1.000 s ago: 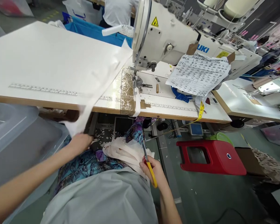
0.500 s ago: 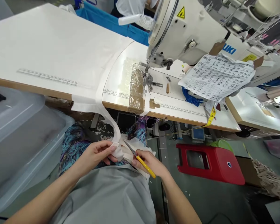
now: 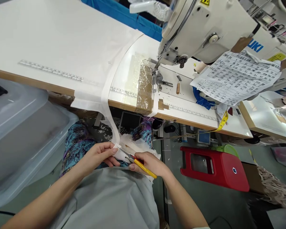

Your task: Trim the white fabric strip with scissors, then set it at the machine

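pinching the end of a white strip [image 3: 106, 95], the left hand [image 3: 102, 156] has thumb and forefinger closed on it, the other fingers loosely curled. the right hand [image 3: 147, 163] is wrapped around the yellow-handled scissors [image 3: 145, 168], their blades parted and pointing left, tips right beside the pinched end; whether they touch the cloth i cannot tell. both hands are close together above the lap, over the grey garment [image 3: 109, 197] and patterned trousers [image 3: 77, 143]. from the fingers the strip runs up over the edge of the bench [image 3: 50, 38] and lies across its top, left of the sewing machine [image 3: 193, 35]. more pale fabric [image 3: 143, 145] lies bunched on the lap behind the scissors. a red stool [image 3: 233, 171] is on the floor to the right.
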{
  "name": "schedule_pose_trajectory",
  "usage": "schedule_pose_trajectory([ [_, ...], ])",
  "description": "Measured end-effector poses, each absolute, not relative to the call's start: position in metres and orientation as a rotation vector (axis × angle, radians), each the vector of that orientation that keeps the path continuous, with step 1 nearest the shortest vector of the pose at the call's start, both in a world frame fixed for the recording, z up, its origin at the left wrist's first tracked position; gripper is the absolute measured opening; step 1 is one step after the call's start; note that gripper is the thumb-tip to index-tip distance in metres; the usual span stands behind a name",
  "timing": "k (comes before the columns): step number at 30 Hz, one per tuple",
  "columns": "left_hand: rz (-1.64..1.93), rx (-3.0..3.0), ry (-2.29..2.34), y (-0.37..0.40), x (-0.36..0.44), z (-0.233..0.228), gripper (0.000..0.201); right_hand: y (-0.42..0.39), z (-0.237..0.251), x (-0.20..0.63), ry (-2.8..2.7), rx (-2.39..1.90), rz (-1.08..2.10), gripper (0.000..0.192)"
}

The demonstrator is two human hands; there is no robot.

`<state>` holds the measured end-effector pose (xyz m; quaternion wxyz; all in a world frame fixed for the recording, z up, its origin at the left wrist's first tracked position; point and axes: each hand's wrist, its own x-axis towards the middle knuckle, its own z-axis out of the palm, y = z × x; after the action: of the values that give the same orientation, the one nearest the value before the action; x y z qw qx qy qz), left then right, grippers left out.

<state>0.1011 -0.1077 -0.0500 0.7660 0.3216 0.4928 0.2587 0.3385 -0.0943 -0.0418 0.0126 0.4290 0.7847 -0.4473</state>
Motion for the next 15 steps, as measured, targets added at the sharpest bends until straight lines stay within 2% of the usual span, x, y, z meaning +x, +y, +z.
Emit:
schedule_pose_trajectory([
  [5,0.578,0.675,1.051,-0.1101,0.0993,-0.0531,0.045,-0.0963,-0.0399,0.3327,2.498,1.429,-1.101,0.050],
  [10,0.588,0.660,1.029,-0.1104,0.0983,-0.0560,0.044,-0.1008,-0.0446,0.3313,2.476,1.544,-1.078,0.055],
  [15,0.584,0.657,1.033,-0.1104,0.1009,-0.0534,0.046,-0.0998,-0.0451,0.3284,2.524,1.522,-0.979,0.051],
])
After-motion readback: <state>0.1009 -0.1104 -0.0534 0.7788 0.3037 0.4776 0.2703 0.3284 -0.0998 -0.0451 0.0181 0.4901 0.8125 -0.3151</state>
